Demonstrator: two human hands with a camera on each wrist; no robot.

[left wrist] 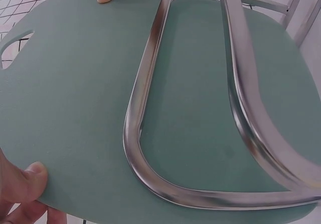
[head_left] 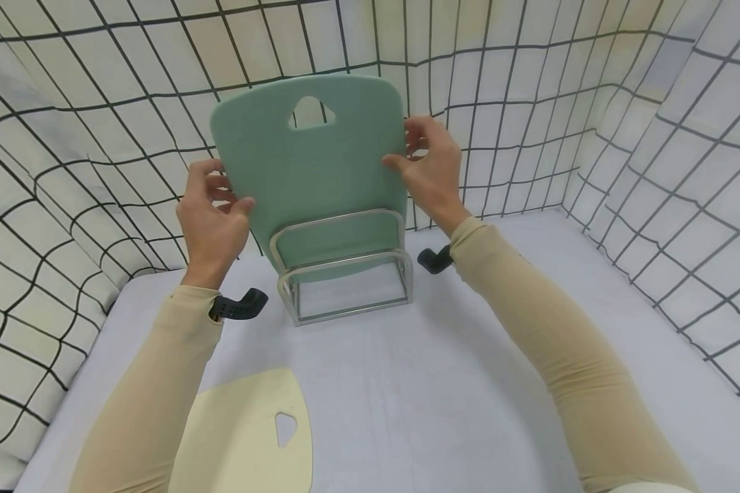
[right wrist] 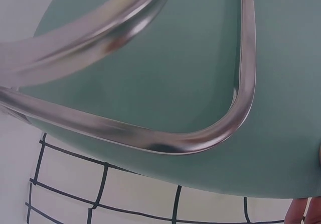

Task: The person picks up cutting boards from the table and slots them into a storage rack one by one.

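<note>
A green cutting board (head_left: 321, 164) with a handle hole near its top stands tilted at a metal rack (head_left: 351, 317). Its lower part lies behind two rounded metal loops, which cross close in front of it in the left wrist view. My left hand (head_left: 212, 222) pinches the board's left edge, thumb (left wrist: 36, 179) on the near face and fingers behind. Higher up on the opposite edge, my right hand (head_left: 432, 164) grips it the same way. In the right wrist view only a few fingertips (right wrist: 297, 210) of that hand show at the board's edge.
A yellow cutting board (head_left: 247, 438) lies flat on the white tabletop (head_left: 432, 411), partly covered by my left forearm. Black wire grid (head_left: 493, 103) over white sheeting encloses the back and both sides. A dark wrist mount (head_left: 240, 305) sticks out from my left sleeve.
</note>
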